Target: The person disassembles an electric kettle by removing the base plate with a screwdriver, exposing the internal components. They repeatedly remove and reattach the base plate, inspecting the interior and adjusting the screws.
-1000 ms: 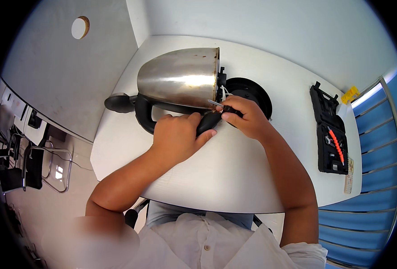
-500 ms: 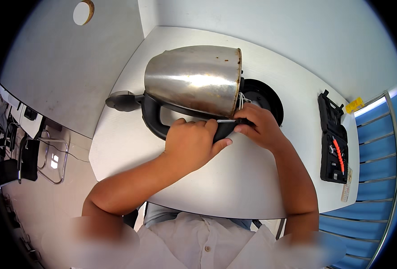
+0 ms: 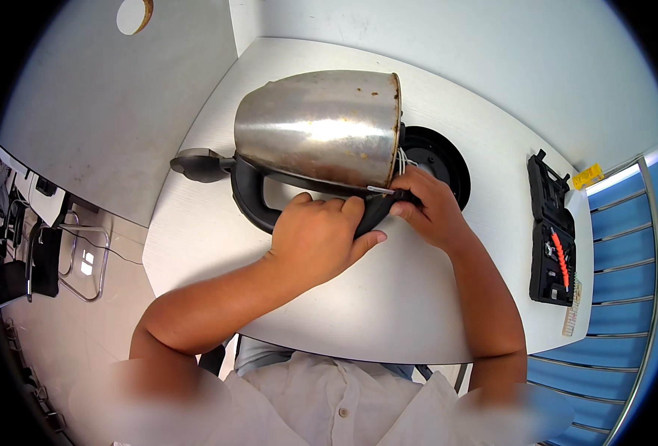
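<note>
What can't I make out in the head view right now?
All in the head view:
Kettle handle: part covered by the left hand.
Metal-shafted tool: grip mostly covered by the right hand; tip too small.
Steel kettle: right end face turned away.
Black case: smaller contents too small to identify.

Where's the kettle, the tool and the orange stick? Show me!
Kettle (image 3: 318, 126): head view, on its metal side.
Tool (image 3: 405, 197): head view, on its black handle.
Orange stick (image 3: 560, 259): head view, on its middle.

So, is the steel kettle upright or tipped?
Tipped: the kettle is sideways, the end with white wires facing right, its handle gripped by the left hand.
</note>
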Available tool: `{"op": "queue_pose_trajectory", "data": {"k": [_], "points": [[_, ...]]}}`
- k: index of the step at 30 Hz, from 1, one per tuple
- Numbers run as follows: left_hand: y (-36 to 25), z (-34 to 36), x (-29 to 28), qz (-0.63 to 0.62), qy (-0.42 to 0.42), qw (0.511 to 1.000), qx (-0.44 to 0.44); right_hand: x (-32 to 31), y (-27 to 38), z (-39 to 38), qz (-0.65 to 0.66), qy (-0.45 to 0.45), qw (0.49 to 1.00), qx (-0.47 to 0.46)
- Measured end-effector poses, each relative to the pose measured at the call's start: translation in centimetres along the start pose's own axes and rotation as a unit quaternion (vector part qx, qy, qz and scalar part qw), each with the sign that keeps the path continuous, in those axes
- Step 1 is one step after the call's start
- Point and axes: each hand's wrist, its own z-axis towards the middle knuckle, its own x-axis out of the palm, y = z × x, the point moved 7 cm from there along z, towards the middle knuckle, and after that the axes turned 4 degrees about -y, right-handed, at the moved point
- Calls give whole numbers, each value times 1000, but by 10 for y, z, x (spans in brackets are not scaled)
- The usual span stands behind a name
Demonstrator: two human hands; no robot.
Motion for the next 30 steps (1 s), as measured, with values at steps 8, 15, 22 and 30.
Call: {"op": "queue_pose_trajectory", "data": {"k": [8,15,22,30], "points": [[0,1,-3,-13,17,1000,-16,0,1,3,60,16,998,33],[-2,0,-1,-3,-16,1000,13,1,-7,0,90,-4,989,114],[2,0,5,-13,-13,1000,-11,-1,0,-1,22,-31,992,122],[5,2,0,-1,-25,1000,-11,0,3,0,10,-71,995,70]]}}
